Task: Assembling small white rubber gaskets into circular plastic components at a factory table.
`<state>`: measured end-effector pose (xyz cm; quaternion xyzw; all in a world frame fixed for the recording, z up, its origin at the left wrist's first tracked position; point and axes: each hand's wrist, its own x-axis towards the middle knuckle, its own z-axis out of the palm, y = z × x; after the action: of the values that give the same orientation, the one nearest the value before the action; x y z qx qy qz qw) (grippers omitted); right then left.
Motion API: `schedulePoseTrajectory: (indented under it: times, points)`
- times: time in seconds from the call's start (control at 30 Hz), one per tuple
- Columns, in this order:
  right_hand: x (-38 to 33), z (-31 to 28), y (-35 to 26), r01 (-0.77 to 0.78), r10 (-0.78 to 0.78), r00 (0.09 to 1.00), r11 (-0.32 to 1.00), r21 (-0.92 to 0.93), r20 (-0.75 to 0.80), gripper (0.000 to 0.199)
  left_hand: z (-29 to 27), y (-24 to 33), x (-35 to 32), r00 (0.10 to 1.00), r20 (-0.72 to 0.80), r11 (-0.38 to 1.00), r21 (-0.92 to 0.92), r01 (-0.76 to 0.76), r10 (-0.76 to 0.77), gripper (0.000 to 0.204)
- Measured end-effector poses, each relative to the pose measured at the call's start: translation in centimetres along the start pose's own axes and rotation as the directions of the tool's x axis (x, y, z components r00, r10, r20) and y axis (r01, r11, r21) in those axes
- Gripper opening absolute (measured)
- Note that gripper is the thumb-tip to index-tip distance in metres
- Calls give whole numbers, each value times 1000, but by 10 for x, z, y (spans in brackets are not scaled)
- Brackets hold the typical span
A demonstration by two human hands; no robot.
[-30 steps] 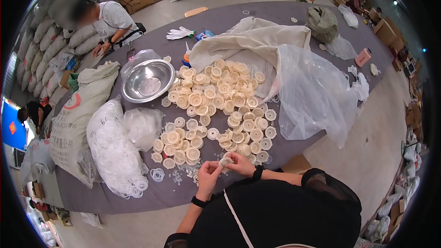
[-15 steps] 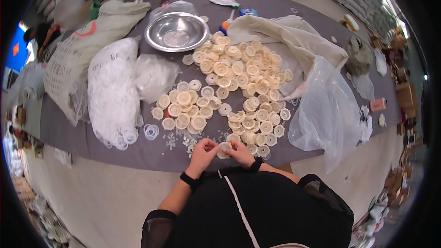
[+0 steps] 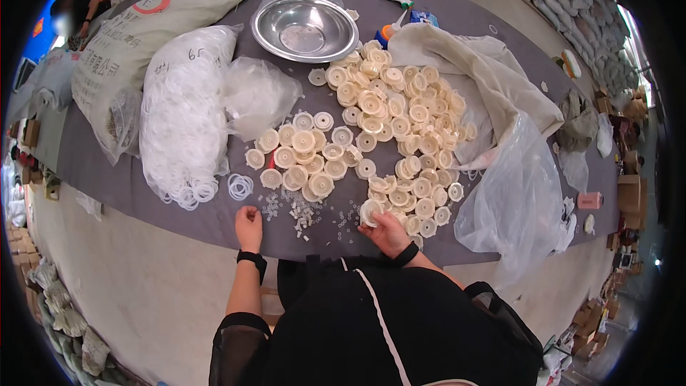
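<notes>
My right hand [image 3: 389, 234] holds a round cream plastic cap [image 3: 371, 211] by its edge, just in front of the heap of similar caps [image 3: 400, 111]. Off to the left, my left hand [image 3: 249, 227] is over the table's front edge with its fingers curled together; whether anything is between them is hidden. Close by it lie small clear washers [image 3: 271, 206] and a few loose white rings [image 3: 240, 186]. Between the hands is a scatter of small white pieces [image 3: 303, 214]. A smaller group of caps [image 3: 304, 156] sits beyond them.
A bulging bag of white rings [image 3: 184, 121] and a large woven sack [image 3: 136, 57] stand on the left. Behind the caps is a steel bowl [image 3: 305, 28]. Cloth sacking [image 3: 464, 64] and clear plastic sheeting [image 3: 511, 200] lie on the right of the grey-covered table [image 3: 207, 229].
My hands, together at the cap before, have parted. The left has moved left to the washers and rings; the right has kept the cap and shifted slightly right. The view has tilted too.
</notes>
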<state>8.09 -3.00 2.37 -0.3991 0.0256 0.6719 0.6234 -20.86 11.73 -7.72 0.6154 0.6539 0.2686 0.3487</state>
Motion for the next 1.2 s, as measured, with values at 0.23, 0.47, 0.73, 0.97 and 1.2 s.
schedulePoseTrajectory:
  times: [0.23,0.47,0.73,0.97,1.2]
  points:
    - [8,1,2,-32,32,1000,997,-66,-1,19,16,30,14,980,107,970,160,-184,169,8]
    - [5,-3,2,-22,23,1000,997,-75,14,21,15,40,11,939,185,910,251,-330,289,9]
    - [2,0,5,-16,18,1000,992,-125,13,21,16,46,10,918,189,892,234,-387,348,9]
    - [-6,18,13,159,-156,987,879,-449,45,20,29,104,-16,948,307,947,-321,19,84,11]
    - [-22,27,5,456,-351,883,480,-750,312,18,23,187,-52,618,743,794,-527,303,257,10]
